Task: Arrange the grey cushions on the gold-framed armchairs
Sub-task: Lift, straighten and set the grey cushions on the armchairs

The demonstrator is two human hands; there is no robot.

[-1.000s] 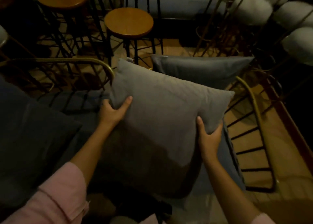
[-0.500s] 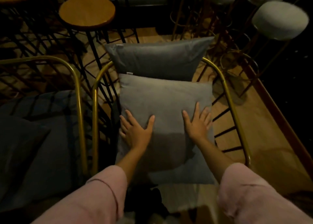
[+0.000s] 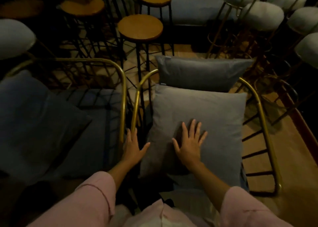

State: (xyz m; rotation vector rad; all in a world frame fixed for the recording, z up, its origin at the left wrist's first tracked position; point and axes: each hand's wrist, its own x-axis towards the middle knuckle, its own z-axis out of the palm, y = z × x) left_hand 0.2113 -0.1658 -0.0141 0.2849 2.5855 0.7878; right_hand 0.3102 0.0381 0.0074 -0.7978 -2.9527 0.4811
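Right hand (image 3: 190, 141) flat, fingers spread, no grip, pressing the grey seat cushion (image 3: 197, 123) at centre frame, long axis running up the frame toward the back cushion (image 3: 201, 73). Left hand (image 3: 133, 146) open too, beside the gold armchair frame (image 3: 136, 103).

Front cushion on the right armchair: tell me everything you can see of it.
The front cushion is grey, square, plain woven-looking fabric, soft and plump. It lies roughly flat on the seat of the right armchair, between its gold arms, its far edge against the upright back cushion. The right hand rests open on it, fingers spread. The left hand sits at its left edge, by the gold rail.
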